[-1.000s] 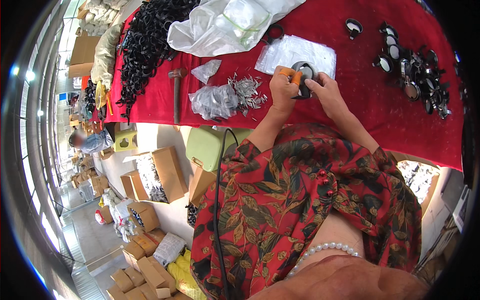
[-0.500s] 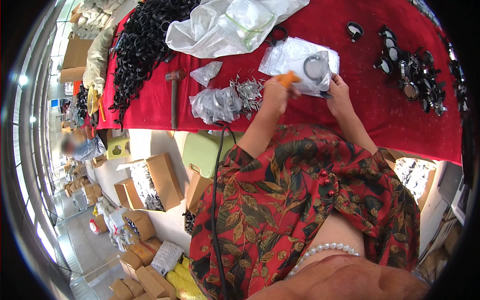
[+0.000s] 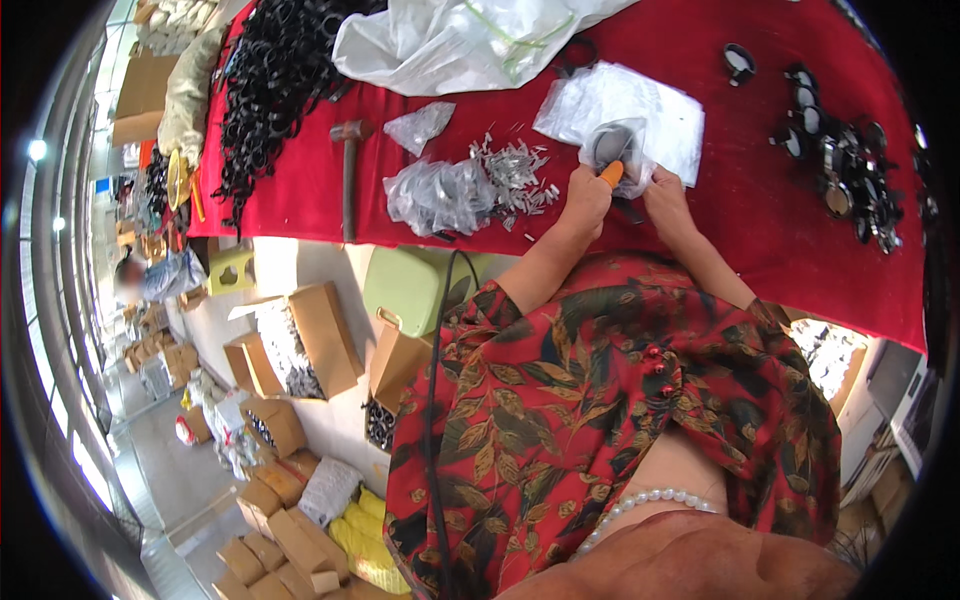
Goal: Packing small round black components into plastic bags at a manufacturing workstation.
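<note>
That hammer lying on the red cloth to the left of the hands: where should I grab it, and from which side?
Probably by the long wooden handle of the hammer, from the table's near edge. The handle lies flat, pointing toward the person, with its end near the red cloth's edge. Bare cloth flanks it, leaving room for fingers, while the dark head lies farther away.

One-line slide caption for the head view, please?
Left hand holds an orange-handled tool, right hand steadies a ring part on the red table.

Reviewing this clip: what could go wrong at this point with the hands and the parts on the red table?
The left hand works an orange-handled tool close to the right hand, so a slip might nick a finger. The loose silver pieces lie near the table edge and could be swept off by the forearm.
</note>
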Demonstrator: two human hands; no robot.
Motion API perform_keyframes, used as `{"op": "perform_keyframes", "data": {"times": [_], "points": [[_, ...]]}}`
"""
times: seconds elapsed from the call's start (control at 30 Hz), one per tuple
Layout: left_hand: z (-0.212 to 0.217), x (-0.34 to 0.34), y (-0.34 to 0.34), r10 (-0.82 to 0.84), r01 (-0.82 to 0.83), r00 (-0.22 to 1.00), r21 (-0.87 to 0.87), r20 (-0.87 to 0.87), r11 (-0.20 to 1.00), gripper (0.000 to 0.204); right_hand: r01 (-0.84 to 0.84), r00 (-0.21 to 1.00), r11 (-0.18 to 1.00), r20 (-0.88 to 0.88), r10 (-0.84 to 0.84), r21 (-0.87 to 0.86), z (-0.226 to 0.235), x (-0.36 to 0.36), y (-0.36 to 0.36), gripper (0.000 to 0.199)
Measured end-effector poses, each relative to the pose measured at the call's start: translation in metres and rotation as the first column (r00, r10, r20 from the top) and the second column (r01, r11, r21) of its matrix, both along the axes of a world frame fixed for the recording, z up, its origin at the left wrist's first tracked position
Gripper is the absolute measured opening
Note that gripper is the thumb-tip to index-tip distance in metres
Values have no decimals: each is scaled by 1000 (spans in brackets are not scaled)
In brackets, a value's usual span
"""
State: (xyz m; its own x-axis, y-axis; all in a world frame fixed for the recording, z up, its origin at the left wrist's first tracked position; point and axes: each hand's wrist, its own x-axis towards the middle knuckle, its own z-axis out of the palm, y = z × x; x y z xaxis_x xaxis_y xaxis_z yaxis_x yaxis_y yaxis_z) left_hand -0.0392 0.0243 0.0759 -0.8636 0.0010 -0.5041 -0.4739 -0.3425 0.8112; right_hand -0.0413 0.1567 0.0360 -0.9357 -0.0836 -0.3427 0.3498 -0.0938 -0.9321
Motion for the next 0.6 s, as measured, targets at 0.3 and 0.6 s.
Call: {"op": "perform_keyframes", "data": {"times": [0.3, 0.6], "points": [[-33, 21, -118, 279, -297, 942, -854, -189, 427, 51, -99, 984, 991, 154, 85, 88, 10, -12, 62, 29], [-53, 34, -126, 469, -391, 810, -920, -351, -13, 52, -104, 981, 995, 163, 102, 1, -9, -39, 99, 27]]}}
